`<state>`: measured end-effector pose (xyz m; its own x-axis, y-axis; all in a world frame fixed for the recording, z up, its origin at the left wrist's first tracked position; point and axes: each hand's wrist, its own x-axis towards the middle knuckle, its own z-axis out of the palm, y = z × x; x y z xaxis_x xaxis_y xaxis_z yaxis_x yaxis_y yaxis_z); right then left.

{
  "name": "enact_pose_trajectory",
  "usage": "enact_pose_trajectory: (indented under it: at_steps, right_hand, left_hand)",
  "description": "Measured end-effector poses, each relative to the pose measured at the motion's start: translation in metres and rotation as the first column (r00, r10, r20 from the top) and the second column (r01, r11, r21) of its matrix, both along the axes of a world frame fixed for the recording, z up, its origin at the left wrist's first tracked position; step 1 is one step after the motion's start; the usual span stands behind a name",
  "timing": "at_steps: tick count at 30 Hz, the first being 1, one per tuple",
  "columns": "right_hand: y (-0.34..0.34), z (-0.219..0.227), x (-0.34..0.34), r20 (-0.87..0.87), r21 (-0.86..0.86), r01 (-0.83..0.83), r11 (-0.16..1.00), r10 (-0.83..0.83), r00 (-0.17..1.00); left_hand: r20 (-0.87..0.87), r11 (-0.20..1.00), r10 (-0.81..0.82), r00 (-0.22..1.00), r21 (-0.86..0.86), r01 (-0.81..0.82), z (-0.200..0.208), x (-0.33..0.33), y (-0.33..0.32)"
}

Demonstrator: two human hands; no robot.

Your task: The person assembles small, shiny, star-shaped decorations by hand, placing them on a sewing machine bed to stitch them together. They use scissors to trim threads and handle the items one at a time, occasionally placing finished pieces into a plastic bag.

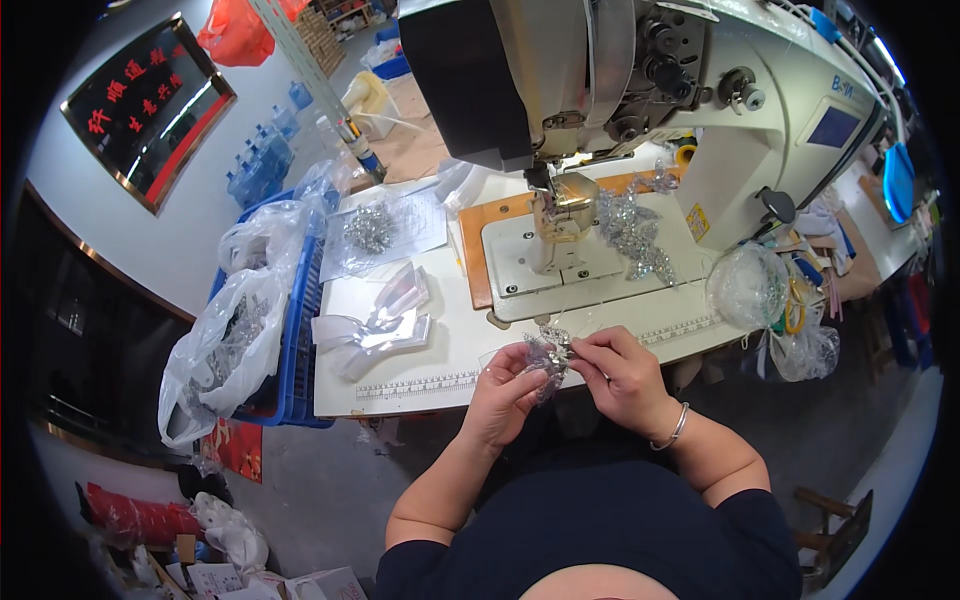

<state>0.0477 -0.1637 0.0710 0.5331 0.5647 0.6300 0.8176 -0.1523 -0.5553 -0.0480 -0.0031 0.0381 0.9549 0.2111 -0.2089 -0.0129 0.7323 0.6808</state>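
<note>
At the front edge of the sewing table [455, 400], my left hand [506, 395] pinches a silvery, glittering beaded ornament [545, 362] between thumb and fingers. My right hand [622, 375], a bangle on its wrist, closes thumb and forefinger on the ornament's right side. Behind my hands stands a large white sewing machine [740, 175], its needle post [560, 215] over a metal plate. More silver sparkling trim [635, 235] lies on the machine bed, right of the post. Folded strips of clear, shiny plastic [380, 330] rest to the left of my hands.
A pile of silver pieces [370, 229] sits on a clear sheet at the back left. Along the table's left side stands a blue crate [298, 350] with a white plastic bag [225, 350] over it. Clear bags of scraps [748, 287] and scissors [795, 305] are at the right end.
</note>
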Motion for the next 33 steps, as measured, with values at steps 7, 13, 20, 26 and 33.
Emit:
enact_pose_trajectory:
  at_steps: [7,13,20,26,33]
  right_hand:
    - [0.000,0.002,0.000,-0.011,-0.051,0.010,0.999,-0.010,1.000]
    - [-0.006,-0.003,0.004,-0.093,0.081,-0.004,0.997,0.012,0.996]
    - [-0.023,-0.017,0.026,-0.413,0.029,0.195,0.980,-0.166,0.895]
    - [-0.012,-0.014,0.003,-0.151,0.066,-0.127,0.990,0.136,0.979]
    - [0.000,-0.012,0.009,-0.506,0.087,-0.184,0.979,0.202,0.839]
  left_hand:
    - [-0.003,0.999,-0.033,0.999,0.023,0.033,-0.005,0.000,0.001]
    - [0.035,0.994,-0.083,0.996,-0.075,0.085,-0.015,0.003,0.003]
    - [0.040,0.996,-0.045,0.998,-0.080,0.048,-0.011,0.005,-0.002]
    - [0.033,0.971,0.228,0.973,0.061,-0.229,-0.018,0.010,-0.022]
    - [0.242,0.906,0.096,0.965,0.381,-0.185,-0.005,0.005,-0.025]
